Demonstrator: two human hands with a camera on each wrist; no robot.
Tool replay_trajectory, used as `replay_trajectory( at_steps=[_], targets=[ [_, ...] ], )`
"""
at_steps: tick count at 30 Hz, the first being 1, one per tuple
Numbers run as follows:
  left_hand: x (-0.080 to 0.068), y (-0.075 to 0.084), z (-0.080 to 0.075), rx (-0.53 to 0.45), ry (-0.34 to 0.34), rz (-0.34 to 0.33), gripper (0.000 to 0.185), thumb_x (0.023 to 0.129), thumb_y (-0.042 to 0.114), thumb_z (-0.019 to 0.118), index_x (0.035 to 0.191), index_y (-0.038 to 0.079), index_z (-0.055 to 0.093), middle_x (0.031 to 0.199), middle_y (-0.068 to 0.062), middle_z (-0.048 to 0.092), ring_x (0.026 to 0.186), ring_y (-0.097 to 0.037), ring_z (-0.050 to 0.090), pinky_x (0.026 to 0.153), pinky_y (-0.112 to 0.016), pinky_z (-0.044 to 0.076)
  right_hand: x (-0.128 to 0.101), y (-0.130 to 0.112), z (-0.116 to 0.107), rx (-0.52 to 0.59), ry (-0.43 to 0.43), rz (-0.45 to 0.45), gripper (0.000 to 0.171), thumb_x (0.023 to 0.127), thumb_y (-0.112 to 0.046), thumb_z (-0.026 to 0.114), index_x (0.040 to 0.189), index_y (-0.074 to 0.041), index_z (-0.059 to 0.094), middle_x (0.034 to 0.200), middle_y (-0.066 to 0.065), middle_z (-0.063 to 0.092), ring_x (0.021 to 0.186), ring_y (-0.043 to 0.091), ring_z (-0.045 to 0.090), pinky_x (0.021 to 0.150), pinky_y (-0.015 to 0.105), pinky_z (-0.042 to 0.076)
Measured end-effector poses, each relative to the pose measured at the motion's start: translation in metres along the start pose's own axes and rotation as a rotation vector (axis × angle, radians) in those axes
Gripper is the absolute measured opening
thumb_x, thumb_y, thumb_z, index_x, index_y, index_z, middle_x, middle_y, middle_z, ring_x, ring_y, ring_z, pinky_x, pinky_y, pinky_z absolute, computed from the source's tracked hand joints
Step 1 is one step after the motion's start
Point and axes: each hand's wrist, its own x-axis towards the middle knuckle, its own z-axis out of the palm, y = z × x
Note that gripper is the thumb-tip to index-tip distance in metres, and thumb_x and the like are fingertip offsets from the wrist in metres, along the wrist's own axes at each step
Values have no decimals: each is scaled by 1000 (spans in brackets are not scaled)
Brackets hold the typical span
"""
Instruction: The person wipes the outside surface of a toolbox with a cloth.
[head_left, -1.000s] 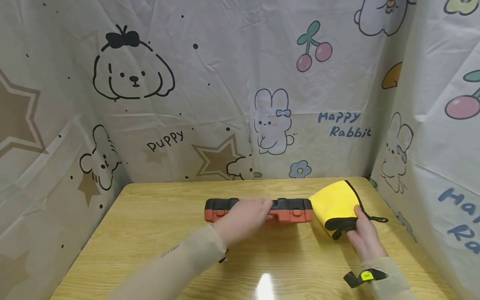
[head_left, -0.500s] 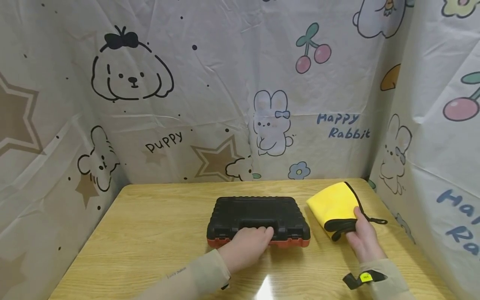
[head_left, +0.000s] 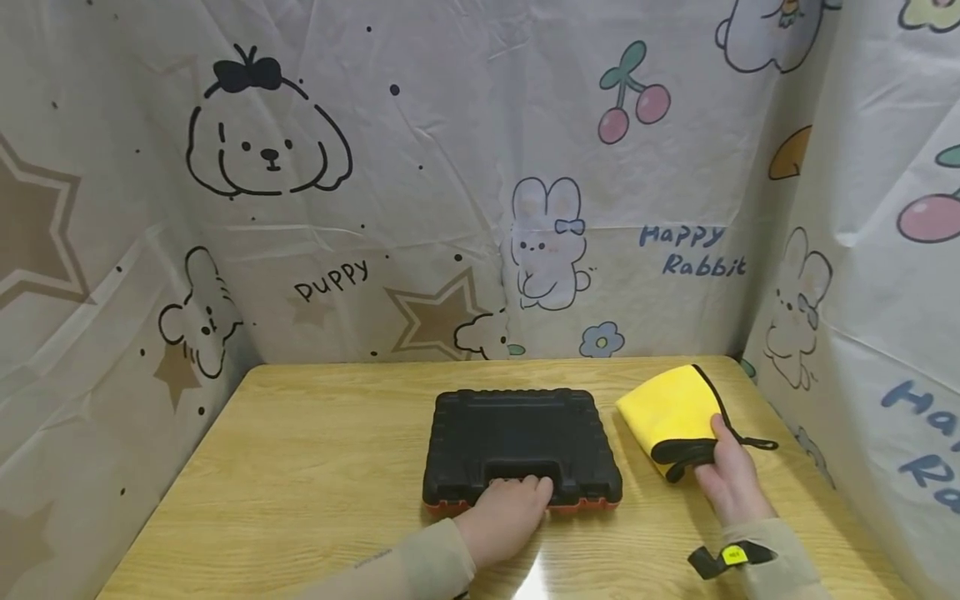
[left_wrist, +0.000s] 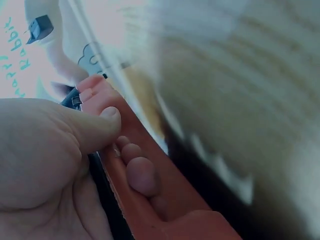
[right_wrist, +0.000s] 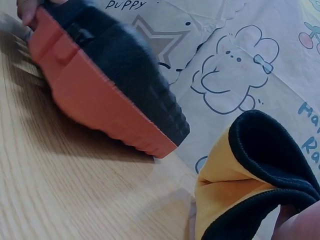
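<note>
A toolbox-like plastic case (head_left: 525,433), black on top and red-orange below, is at the middle of the table with its lid toward the head camera. My left hand (head_left: 504,521) grips its front handle, and in the left wrist view the fingertips (left_wrist: 143,176) curl through the handle opening. Shadow shows under the case's red side (right_wrist: 95,100) in the right wrist view. Right of the case, my right hand (head_left: 731,475) holds a folded yellow cloth (head_left: 671,412) with black edging, pinched at its near edge. A black loop (head_left: 759,444) sticks out from the cloth's corner.
The wooden table (head_left: 300,467) ends at a printed fabric backdrop (head_left: 420,208), which also hangs along both sides. A black strap with a yellow label (head_left: 733,555) is around the right sleeve.
The case has swung from showing its narrow red-and-black side to showing its black lid, its handle coming down and nearer with my left hand. My right hand and the cloth stay about the same.
</note>
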Motion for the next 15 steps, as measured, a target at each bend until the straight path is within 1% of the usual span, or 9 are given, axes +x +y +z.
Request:
replay_trajectory(
  at_steps=[4, 6, 9, 13, 15],
  targets=[
    [0, 2, 7, -12, -6, -1, 19, 105, 29, 61, 97, 16, 50, 81, 3, 58, 70, -11, 64, 55, -29, 49, 1, -1, -1, -16, 9, 3, 70, 105, -42, 48, 163, -40, 7, 161, -32, 19, 148, -12, 18, 121, 10, 19],
    [1, 3, 9, -3, -4, -4, 17, 105, 28, 61, 97, 16, 50, 81, 3, 59, 70, -11, 64, 55, -30, 50, 1, -1, -1, -12, 17, 9, 70, 105, -42, 49, 162, -41, 9, 159, -32, 22, 147, -12, 20, 120, 9, 20],
    [1, 4, 13, 9, 2, -10, 16, 105, 27, 60, 98, 16, 51, 81, 3, 59, 68, -11, 64, 54, -29, 50, 2, 0, -2, -26, 17, 8, 71, 105, -42, 49, 163, -40, 8, 159, -33, 21, 147, -13, 19, 120, 9, 20],
    [0, 5, 14, -6, -19, -16, 7, 107, 20, 57, 103, 15, 53, 85, 2, 62, 74, -11, 66, 57, -31, 52, 3, 2, -2, -24, 22, 5, 71, 105, -41, 50, 163, -40, 9, 161, -32, 20, 147, -12, 20, 121, 10, 20],
    [0, 5, 14, -20, -39, -20, 2, 107, 16, 54, 106, 15, 54, 88, 1, 63, 77, -12, 67, 60, -32, 54, 3, 2, -2, -9, 24, 6, 70, 105, -40, 50, 163, -40, 11, 161, -31, 22, 147, -12, 21, 121, 11, 21]
  ],
)
